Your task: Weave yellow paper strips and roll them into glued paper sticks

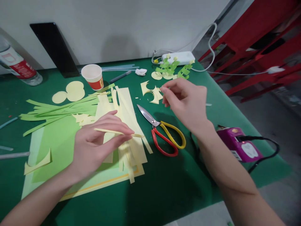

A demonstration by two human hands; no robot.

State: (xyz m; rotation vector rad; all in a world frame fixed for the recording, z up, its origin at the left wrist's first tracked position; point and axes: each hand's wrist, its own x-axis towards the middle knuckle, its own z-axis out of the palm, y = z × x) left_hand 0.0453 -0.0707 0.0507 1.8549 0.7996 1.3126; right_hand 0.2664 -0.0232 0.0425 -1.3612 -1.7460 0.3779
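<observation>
My left hand (98, 142) pinches a thin yellow paper strip (138, 135) between thumb and fingers, above a pile of yellow paper strips (128, 106) on the green table. My right hand (185, 100) hovers with fingers curled together over yellow paper offcuts (150, 91); whether it holds anything is not clear. Scissors (164, 131) with one red and one yellow handle lie closed between my two hands.
Green strips (58, 111) and green sheets (58, 141) lie left. Yellow paper discs (75, 91), a paper cup (94, 77) and a bottle (18, 67) stand behind. Folded green paper pieces (174, 67) sit by a white power strip (181, 56). A purple glue gun (240, 146) lies at right.
</observation>
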